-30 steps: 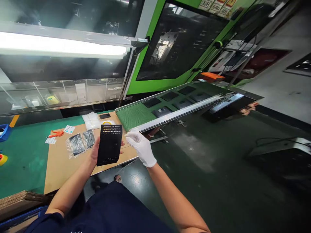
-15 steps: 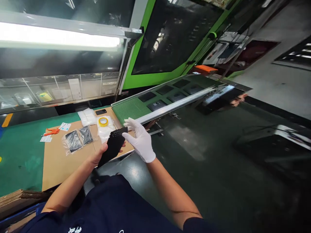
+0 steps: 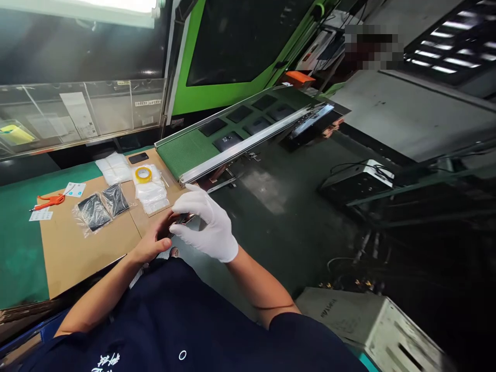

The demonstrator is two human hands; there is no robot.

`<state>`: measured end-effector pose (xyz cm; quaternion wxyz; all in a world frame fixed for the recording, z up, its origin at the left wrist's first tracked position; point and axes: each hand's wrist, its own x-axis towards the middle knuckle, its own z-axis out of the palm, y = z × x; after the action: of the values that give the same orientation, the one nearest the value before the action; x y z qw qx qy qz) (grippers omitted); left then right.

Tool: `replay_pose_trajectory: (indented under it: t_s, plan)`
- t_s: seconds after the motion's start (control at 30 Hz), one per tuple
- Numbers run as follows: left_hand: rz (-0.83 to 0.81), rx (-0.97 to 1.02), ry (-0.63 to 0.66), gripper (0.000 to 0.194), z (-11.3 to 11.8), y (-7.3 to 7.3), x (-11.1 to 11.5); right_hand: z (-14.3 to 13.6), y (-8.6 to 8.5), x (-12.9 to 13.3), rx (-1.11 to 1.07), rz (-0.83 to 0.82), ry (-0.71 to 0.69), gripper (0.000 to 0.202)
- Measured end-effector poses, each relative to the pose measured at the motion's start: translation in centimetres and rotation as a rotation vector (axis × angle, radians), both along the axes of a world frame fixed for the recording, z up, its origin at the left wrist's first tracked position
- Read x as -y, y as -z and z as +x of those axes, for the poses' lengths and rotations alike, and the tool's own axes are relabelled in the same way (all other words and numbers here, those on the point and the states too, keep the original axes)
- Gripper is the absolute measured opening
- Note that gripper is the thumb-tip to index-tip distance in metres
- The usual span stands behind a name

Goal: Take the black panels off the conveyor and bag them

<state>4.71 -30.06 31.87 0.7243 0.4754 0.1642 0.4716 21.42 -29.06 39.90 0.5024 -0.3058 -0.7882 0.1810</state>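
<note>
A thin black plastic panel (image 3: pixel 182 219) is between my hands, nearly edge-on and mostly hidden. My right hand (image 3: pixel 209 226), in a white glove, has its thumb and fingers closed around the panel's edge. My bare left hand (image 3: pixel 153 242) is at the panel's left end, its thumb apart from the fingers; the fingertips are shaded and partly covered by the glove. Behind the hands lie clear plastic bags (image 3: pixel 152 194) with a yellow tape roll (image 3: pixel 143 174) on top. Two bagged black panels (image 3: pixel 95 212) lie on the cardboard (image 3: pixel 73 268) to the left.
A green conveyor belt (image 3: pixel 176 156) carries several black panels (image 3: pixel 228 141). An orange air gun (image 3: pixel 52 199), paper labels (image 3: pixel 75 189), a phone (image 3: pixel 138 158) and more bags (image 3: pixel 113 169) lie on the bench. A metal box (image 3: pixel 349 315) stands on the floor at lower right.
The black panel has turned from showing its broad face to nearly edge-on. My right hand has closed in on it, and the left thumb has come off its face. The view has swung right.
</note>
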Motion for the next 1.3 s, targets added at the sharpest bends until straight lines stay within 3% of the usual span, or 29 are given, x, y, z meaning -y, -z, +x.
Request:
replay_pose_trajectory:
  t_s: [0.17, 0.47, 0.8, 1.3]
  plan:
    - [-0.011, -0.006, 0.0, 0.09, 0.2, 0.7, 0.8, 0.1, 0.4, 0.8, 0.015, -0.02, 0.038, 0.023]
    - [-0.009, -0.062, -0.062, 0.102, -0.4, 1.1, 2.3, -0.8, 0.9, 1.3, -0.102, 0.02, -0.039, 0.013]
    - [0.012, -0.032, -0.083, 0.093, 1.0, 1.1, 3.7, -0.9, 1.0, 1.9, -0.191, -0.016, -0.004, 0.018]
    - [-0.066, -0.038, -0.088, 0.091, 1.9, 1.4, 2.8, -0.2, 1.6, 0.5, -0.224, -0.041, 0.022, 0.017]
